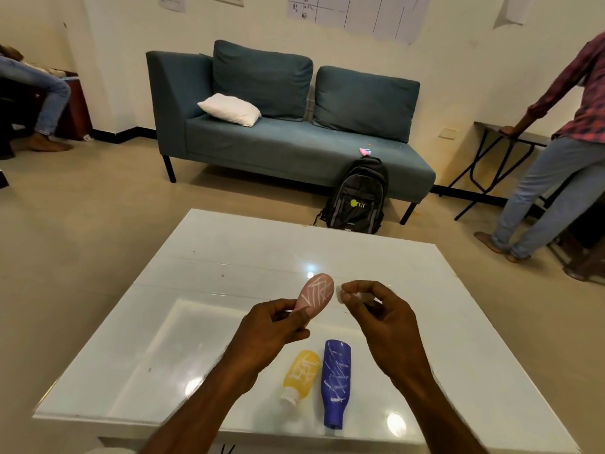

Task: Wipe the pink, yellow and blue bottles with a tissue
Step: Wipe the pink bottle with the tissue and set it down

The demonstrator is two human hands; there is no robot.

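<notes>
White and glossy, the low table (229, 257) throws back the ceiling lights in small bright spots, and behind it a blue-grey sofa (288, 126) stands against the wall with a white pillow (229, 109) on its seat and a black backpack (358, 196) leaning at its front edge. Someone in a checked shirt and jeans (563, 152) stands at the right, a hand on a dark side table (510, 136); another person's legs (39, 93) show at the far left.

Over the table, the person's left hand (271, 329) grips the pink bottle (315, 293) by its lower end, thumb across it, so that the rounded end points up and away. White scribbled marks cover the face of the bottle. The right hand (379, 319) is held just beside it, thumb and forefinger pinched on a small scrap of tissue (340, 293) that sits very close to the bottle's right edge; whether it touches, I cannot tell.

Below the hands, the yellow bottle (302, 371) and the blue bottle (335, 381) lie side by side on the tabletop, blue to the right, both scrawled with the same white marks. The yellow one's white cap points toward the near edge.
</notes>
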